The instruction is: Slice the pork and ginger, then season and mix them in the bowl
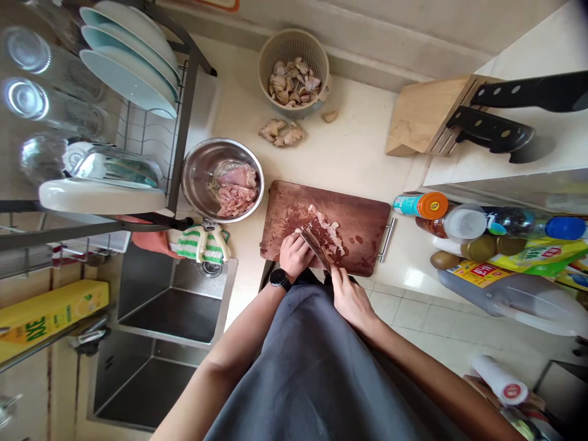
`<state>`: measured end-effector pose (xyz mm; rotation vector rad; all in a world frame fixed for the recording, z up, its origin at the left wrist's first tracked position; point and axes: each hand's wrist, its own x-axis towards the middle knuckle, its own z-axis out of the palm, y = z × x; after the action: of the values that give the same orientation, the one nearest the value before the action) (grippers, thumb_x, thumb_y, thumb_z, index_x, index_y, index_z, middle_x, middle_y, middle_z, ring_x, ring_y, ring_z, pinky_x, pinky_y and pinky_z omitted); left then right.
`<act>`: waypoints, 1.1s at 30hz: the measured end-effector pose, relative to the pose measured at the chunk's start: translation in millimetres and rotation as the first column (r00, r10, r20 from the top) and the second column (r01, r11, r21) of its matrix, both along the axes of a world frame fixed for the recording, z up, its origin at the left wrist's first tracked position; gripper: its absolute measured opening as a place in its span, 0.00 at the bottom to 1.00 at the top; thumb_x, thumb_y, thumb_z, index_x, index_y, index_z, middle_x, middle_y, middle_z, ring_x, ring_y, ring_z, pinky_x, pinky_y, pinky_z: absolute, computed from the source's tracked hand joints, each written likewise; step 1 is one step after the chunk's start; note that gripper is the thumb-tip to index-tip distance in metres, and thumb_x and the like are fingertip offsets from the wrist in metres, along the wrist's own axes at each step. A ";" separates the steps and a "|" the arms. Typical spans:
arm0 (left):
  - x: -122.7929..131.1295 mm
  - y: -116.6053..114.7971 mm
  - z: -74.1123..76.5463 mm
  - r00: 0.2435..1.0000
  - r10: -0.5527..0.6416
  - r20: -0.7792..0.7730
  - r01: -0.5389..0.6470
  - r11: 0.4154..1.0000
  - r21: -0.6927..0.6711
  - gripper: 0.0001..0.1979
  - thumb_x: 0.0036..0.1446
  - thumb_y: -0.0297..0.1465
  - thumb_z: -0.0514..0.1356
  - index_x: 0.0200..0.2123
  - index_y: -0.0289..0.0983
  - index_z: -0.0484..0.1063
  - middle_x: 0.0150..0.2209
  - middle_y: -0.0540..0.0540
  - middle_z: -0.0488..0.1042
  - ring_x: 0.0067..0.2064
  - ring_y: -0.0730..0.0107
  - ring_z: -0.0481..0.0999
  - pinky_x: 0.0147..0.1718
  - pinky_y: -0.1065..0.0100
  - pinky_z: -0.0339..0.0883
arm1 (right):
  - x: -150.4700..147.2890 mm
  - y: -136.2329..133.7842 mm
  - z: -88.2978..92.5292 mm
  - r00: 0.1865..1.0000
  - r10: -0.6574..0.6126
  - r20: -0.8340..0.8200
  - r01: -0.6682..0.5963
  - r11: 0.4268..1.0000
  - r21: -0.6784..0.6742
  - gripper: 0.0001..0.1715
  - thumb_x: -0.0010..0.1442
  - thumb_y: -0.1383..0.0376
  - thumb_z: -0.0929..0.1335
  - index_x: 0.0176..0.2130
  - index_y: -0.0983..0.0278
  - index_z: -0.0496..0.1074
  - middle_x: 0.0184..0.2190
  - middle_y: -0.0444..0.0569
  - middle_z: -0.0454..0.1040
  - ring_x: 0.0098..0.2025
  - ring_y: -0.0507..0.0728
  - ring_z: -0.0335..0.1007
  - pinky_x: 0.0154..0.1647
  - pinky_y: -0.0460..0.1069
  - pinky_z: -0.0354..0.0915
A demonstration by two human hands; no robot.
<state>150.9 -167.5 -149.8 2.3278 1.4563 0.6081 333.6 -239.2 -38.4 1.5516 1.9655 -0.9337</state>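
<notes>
Kitchen: sink [171,311], dish rack [186,125], knife block [420,115].

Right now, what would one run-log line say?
right grip: holding knife; left grip: curled beside knife, hold unclear; cutting board: meat strips; steel bowl: more meat

Bowl [195,177] blocks left; counter [358,156] behind board [372,223] lies open.

A cream counter [362,147] bears a cutting board [367,226], metal bowl [195,165], colander [294,46] and knife block [425,113]. Ginger [291,135] lies near the colander.
</notes>
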 end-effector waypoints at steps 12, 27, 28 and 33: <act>-0.4 1.7 1.1 0.997 0.006 0.072 -0.003 0.999 -0.033 0.06 0.63 0.28 0.57 0.38 0.38 0.76 0.39 0.42 0.79 0.49 0.59 0.75 0.46 0.58 0.68 | -45.7 92.1 -11.8 0.993 -0.067 -0.100 0.078 0.991 0.113 0.23 0.68 0.72 0.53 0.61 0.67 0.56 0.58 0.64 0.66 0.44 0.59 0.76 0.43 0.50 0.71; -1.8 -1.3 -1.7 0.993 0.020 0.114 -0.024 0.999 0.030 0.04 0.59 0.29 0.62 0.38 0.39 0.76 0.37 0.43 0.80 0.46 0.61 0.77 0.46 0.59 0.70 | -12.3 32.9 -2.6 0.992 -0.058 -0.109 0.074 0.986 0.152 0.30 0.65 0.73 0.55 0.66 0.69 0.55 0.59 0.66 0.66 0.42 0.60 0.77 0.39 0.51 0.73; -2.5 -1.7 -2.5 0.995 0.018 0.101 -0.021 0.999 0.030 0.04 0.60 0.30 0.61 0.37 0.39 0.76 0.36 0.43 0.80 0.46 0.61 0.77 0.46 0.59 0.70 | -14.6 32.5 -0.3 0.996 -0.036 -0.083 0.046 0.991 0.127 0.31 0.65 0.73 0.55 0.66 0.70 0.54 0.59 0.66 0.66 0.42 0.60 0.77 0.39 0.51 0.73; -1.8 -3.5 -5.3 0.996 0.027 0.082 -0.027 1.000 -0.003 0.04 0.60 0.30 0.61 0.36 0.39 0.76 0.38 0.41 0.79 0.47 0.59 0.77 0.47 0.57 0.69 | -5.0 6.6 2.3 1.000 -0.006 -0.003 0.006 1.000 0.003 0.34 0.63 0.75 0.55 0.68 0.71 0.51 0.60 0.68 0.65 0.37 0.59 0.78 0.36 0.51 0.73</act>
<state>149.0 -170.9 -155.1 2.2571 1.4528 0.7007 328.5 -232.6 -36.1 1.5599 1.9659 -0.9366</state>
